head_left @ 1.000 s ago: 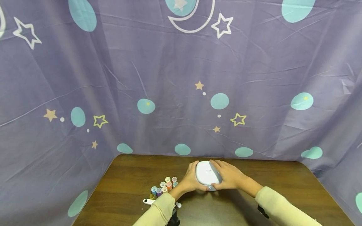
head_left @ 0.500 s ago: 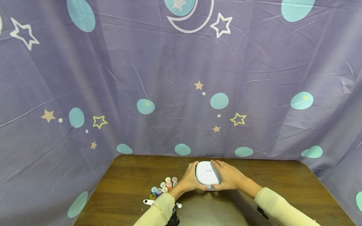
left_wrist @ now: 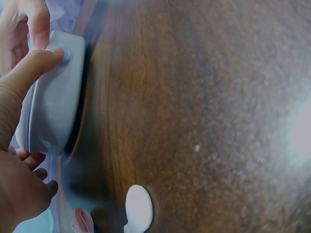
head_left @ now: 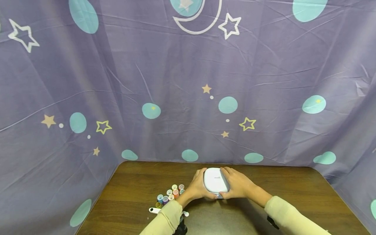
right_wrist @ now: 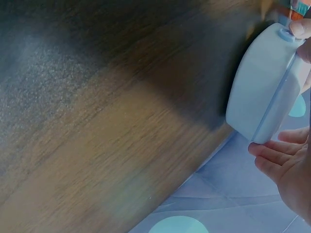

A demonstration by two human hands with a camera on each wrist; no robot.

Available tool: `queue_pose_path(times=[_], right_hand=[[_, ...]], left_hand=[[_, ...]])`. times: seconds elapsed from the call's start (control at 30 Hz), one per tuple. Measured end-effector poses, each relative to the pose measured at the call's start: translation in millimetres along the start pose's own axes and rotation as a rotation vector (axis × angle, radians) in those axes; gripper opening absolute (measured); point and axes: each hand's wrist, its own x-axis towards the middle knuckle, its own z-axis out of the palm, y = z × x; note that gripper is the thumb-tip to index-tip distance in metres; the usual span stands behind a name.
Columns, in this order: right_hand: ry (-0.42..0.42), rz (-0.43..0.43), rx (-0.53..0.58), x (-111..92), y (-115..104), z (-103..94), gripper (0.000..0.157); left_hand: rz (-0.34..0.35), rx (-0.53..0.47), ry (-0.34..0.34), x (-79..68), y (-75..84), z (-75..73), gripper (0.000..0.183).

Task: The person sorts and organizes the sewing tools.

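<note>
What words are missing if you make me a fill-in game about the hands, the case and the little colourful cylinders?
1. The left hand and the right hand hold a case whose top is coloured ____.
2. The little colourful cylinders are nearer to the ____ hand.
3. The wooden table is coloured ____.
4. The small round bump on the case's side is light ____.

Missing words: white; left; brown; blue.

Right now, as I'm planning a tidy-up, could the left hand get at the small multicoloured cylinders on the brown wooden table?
Probably not without letting go: the left hand holds the rounded white case. The cylinders look within reach, mostly uncovered beside the cream left sleeve.
</note>
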Motion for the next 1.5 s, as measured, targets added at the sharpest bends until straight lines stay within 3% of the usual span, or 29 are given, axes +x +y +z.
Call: queue_pose_path(times=[0.17,0.37,0.57,0.73,0.83,1.03,1.33,1.5], right_hand=[[0.021,-0.006,-0.012,1.3,-0.8,1.5,0.101],[0.043,-0.032,-0.061,0.7,-0.7,6.5,0.098],[0.047,-0.089,-0.179,-0.2,0.6,6.2,0.094],[0.043,-0.132,-0.231,0.5,3.1,2.6,0.092],[0.034,-0.111,-0.153,-2.4,6.1,2.0,0.092],[-0.027,0.009,0.111,-15.3,11.7,8.5,0.101],[0.026,0.064,0.289,-14.5,13.7,19.4,0.115],[-0.01,0.13,0.392,-10.9,13.0,23.6,0.124]], left_hand=[[0.028,0.104,0.007,2.9,-0.7,-0.1,0.118],[0.132,0.349,0.04,5.2,-1.7,-2.5,0.109],[0.231,0.566,0.077,6.8,-4.1,-4.7,0.104],[0.278,0.667,0.09,7.5,-5.3,-6.8,0.108],[0.273,0.683,0.076,7.0,-5.0,-7.6,0.112],[0.254,0.685,0.044,5.8,-3.8,-9.2,0.121],[0.388,0.749,0.085,15.8,7.2,-13.4,0.105],[0.395,0.803,0.034,19.0,19.4,-18.8,0.101]])
